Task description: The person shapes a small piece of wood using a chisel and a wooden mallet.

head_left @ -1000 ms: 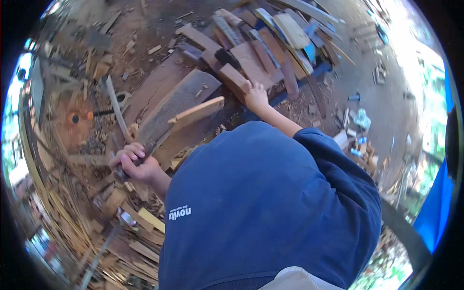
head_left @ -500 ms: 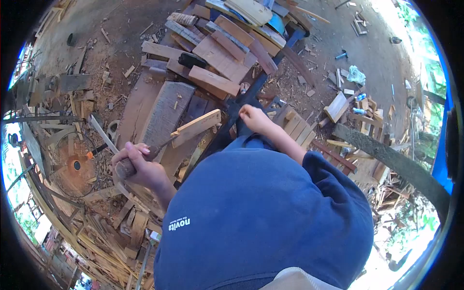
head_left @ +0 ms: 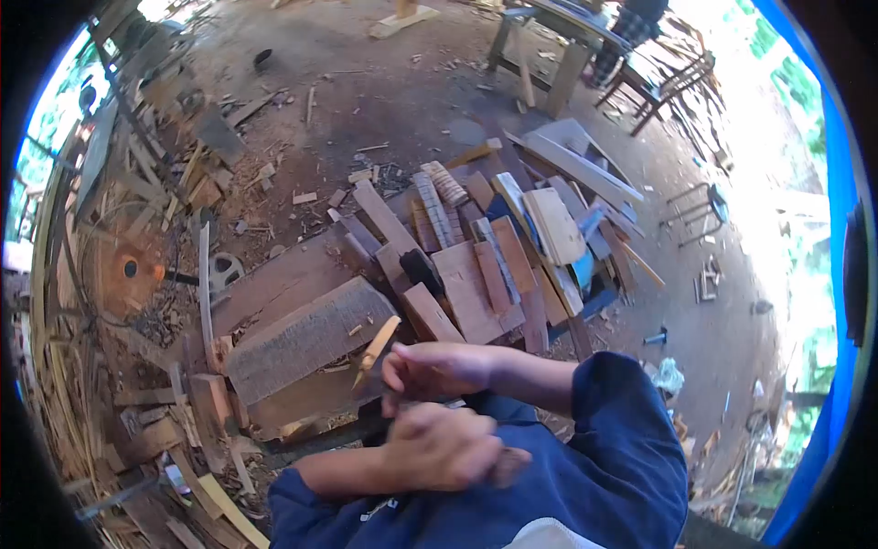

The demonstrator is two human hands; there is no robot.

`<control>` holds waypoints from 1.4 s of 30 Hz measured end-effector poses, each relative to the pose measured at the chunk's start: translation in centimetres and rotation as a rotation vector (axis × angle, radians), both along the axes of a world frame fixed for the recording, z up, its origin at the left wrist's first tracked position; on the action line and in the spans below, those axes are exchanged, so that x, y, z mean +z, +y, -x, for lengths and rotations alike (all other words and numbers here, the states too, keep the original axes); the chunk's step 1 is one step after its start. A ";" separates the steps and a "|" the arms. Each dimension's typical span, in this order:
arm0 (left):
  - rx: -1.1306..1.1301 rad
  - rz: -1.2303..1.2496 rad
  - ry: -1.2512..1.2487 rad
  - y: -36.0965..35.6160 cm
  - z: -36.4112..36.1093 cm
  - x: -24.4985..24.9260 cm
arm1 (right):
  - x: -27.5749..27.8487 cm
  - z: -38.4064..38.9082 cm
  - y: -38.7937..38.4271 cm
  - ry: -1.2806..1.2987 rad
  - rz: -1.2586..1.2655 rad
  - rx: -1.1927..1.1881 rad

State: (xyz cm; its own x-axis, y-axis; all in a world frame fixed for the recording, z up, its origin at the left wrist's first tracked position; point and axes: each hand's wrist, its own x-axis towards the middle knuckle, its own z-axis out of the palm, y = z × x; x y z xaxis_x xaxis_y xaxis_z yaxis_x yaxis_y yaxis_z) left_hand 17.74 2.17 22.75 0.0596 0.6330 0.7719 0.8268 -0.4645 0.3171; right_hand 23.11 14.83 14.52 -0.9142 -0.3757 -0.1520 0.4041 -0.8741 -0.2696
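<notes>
My left hand (head_left: 444, 448), blurred by motion, is closed around a wooden tool handle (head_left: 512, 467), whose rounded end sticks out on the right. The tool's far end is hidden by my hands. Just above it, my right hand (head_left: 439, 368) has its fingers curled beside a narrow, light wooden piece (head_left: 377, 349). Whether those fingers grip the piece or something else cannot be made out. Beyond my hands lies a thick, rough-faced plank (head_left: 306, 343).
A pile of wood offcuts (head_left: 476, 284) lies ahead. A fan (head_left: 131, 270) stands at left. Farther off are a table (head_left: 567, 69), a chair (head_left: 660, 90), a stool (head_left: 700, 210) and a partly visible person (head_left: 626, 37). Long strips (head_left: 64, 412) line the left side.
The view has tilted up and shifted. My left hand has come in from the left with the tool handle, close under my right hand, which is now by the light wooden piece.
</notes>
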 end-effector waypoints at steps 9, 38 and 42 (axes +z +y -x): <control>-0.145 0.366 0.071 -0.6 -0.1 -1.3 | 4.2 -3.7 5.0 -0.139 -0.574 0.048; -0.130 0.628 0.443 -7.3 0.2 -13.7 | -7.8 -19.0 -3.0 0.183 -1.180 0.179; -0.155 0.497 0.438 -8.4 -3.5 -11.6 | -8.5 -23.4 -2.4 0.193 -1.494 0.531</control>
